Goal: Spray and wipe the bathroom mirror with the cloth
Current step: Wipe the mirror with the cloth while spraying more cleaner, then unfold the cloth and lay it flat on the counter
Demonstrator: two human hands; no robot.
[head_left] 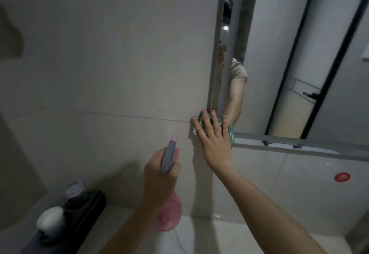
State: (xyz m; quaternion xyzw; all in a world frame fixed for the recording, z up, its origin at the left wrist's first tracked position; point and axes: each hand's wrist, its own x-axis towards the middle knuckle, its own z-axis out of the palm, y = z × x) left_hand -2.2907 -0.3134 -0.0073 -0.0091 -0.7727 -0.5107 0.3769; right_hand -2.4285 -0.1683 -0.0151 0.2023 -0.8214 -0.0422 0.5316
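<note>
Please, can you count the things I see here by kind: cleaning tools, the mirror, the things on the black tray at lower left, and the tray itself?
Cleaning tools: 2, the spray bottle and the cloth
Mirror: 1
Containers on the tray: 2, white and grey
Black tray: 1
Total: 6

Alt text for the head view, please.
A right hand presses a green-and-white cloth flat against the lower-left corner of a grey-framed wall mirror. The left hand grips a pink spray bottle with a grey head.
</note>
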